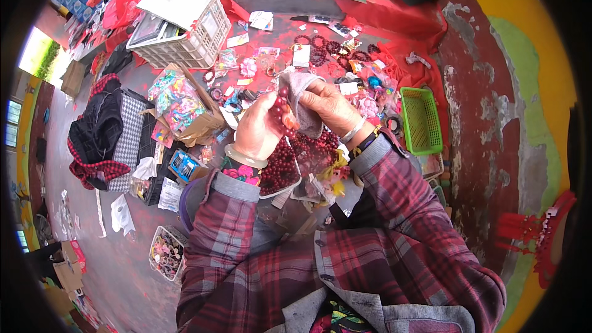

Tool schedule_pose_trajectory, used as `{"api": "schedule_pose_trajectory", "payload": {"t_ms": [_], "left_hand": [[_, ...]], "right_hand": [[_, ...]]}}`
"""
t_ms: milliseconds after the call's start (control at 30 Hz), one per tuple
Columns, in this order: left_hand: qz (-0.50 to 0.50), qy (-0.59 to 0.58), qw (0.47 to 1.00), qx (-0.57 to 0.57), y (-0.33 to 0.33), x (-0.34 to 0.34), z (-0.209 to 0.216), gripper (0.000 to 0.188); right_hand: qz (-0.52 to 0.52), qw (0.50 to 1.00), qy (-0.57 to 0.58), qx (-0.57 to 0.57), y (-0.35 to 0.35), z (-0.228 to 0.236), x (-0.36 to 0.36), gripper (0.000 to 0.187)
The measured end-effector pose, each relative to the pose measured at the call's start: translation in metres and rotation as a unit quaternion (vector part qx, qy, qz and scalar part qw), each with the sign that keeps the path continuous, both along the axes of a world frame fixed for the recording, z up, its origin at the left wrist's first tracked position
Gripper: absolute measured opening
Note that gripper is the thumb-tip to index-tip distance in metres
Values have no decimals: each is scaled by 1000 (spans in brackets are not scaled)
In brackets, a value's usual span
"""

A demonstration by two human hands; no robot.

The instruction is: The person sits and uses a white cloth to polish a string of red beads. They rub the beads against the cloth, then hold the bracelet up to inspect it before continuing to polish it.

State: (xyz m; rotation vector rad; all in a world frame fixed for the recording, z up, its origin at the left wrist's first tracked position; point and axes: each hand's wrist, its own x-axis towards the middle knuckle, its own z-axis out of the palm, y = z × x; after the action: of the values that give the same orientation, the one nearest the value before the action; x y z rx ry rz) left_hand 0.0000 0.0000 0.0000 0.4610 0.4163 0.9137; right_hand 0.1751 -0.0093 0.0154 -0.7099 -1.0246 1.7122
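My left hand (258, 131) is closed on a bracelet of dark red beads (281, 102), holding it upright between thumb and fingers. A grey cloth (308, 124) is pinched in my right hand (335, 108), and its folds lie against the beads. Part of the bracelet is hidden behind the cloth and fingers. Just below my hands, many more dark red bead strings (280, 169) fill a white tray (298, 184). Clear plastic bags with something yellow (336, 176) lie at the tray's right side.
Beyond my hands lie more bracelets (318, 55), cards and small packets. A white crate (179, 55) stands far left, with a carton of colourful packets (179, 102) nearer. To the right is a green basket (422, 120). A small bin of hair ties (166, 251) sits lower left.
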Motion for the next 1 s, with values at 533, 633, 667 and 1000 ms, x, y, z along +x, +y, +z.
{"api": "schedule_pose_trajectory", "payload": {"t_ms": [533,633,667,1000], "left_hand": [[-9,82,996,43,-6,7,10,33],[-11,110,993,52,-6,8,14,36],[-6,123,990,63,-7,8,15,36],[-27,201,972,117,-1,4,4,23]], "right_hand": [[-21,999,14,-31,-1,9,6,29],[-38,998,41,-23,-5,18,4,22],[-44,998,27,-28,-3,14,4,21],[-95,995,-39,-15,-3,15,-6,13]]}}
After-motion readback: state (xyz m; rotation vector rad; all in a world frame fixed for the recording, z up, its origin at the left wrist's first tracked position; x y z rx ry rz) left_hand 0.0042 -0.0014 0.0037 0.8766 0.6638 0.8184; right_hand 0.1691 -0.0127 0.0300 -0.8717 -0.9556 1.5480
